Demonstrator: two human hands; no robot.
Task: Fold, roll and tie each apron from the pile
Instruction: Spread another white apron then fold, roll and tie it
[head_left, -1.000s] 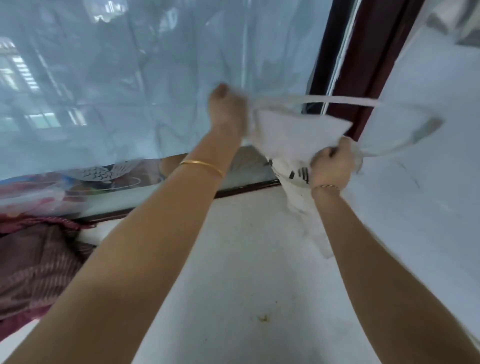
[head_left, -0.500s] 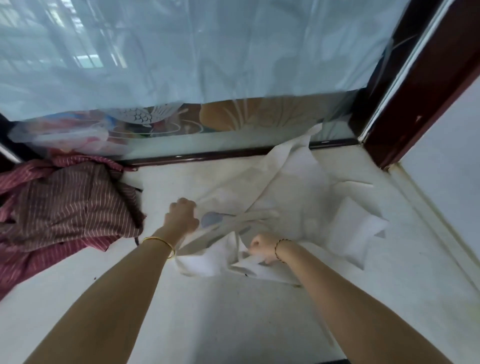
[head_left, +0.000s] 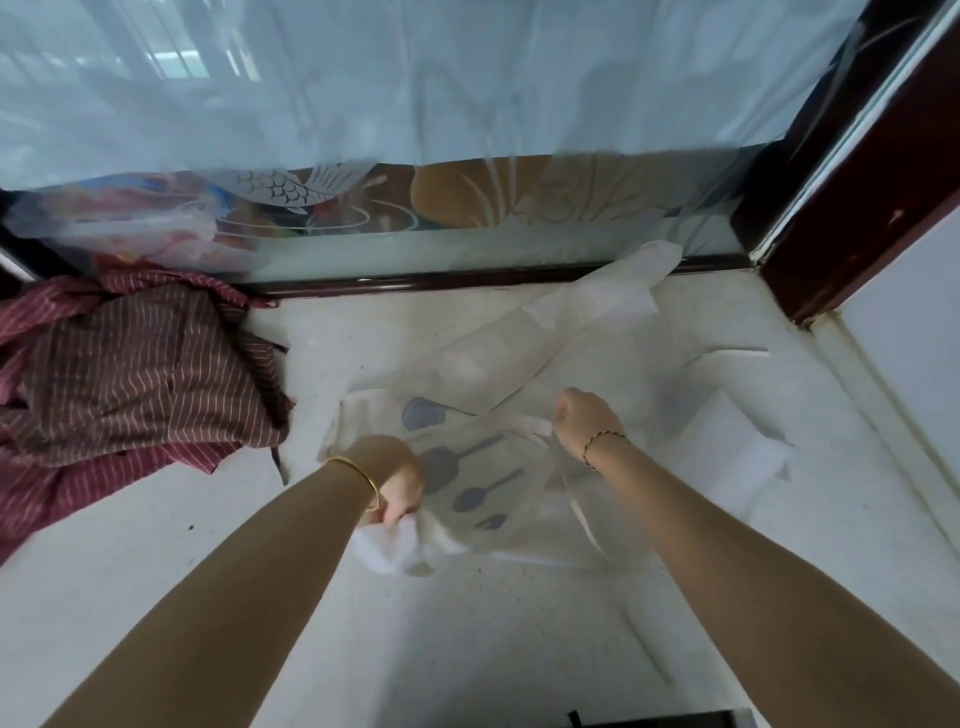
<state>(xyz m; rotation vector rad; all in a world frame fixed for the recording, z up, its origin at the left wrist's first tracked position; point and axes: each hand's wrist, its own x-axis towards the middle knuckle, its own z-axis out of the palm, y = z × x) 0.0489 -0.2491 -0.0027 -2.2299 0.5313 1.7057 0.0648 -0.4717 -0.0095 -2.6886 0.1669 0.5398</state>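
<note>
So the white apron with the dark spoon prints is down on the pale floor now, spread out crumpled between both hands. Left hand has its grip curled around a bunched corner at the near-left edge of the apron, gold bangle on that wrist. Right hand is fisted at the far-right edge, pinching what looks like a strap (can't quite see the fingertips, so take that loosely).

Room-wise: the frosted glass door and its dark bottom rail close off the far side, and the dark wooden frame plus white wall box in the right. A heap of maroon striped cloth sits at the left, just beside the apron's left edge but not clearly touching. More white fabric trails off toward the door corner, and a folded white piece lies to the right of the right hand. The open floor is mostly the near side, under the forearms.

Compared with a second ago, the apron was up in the air being held in front of the door; half a second ago it was already low, and since then the hands have moved further apart, opening the printed panel out.
</note>
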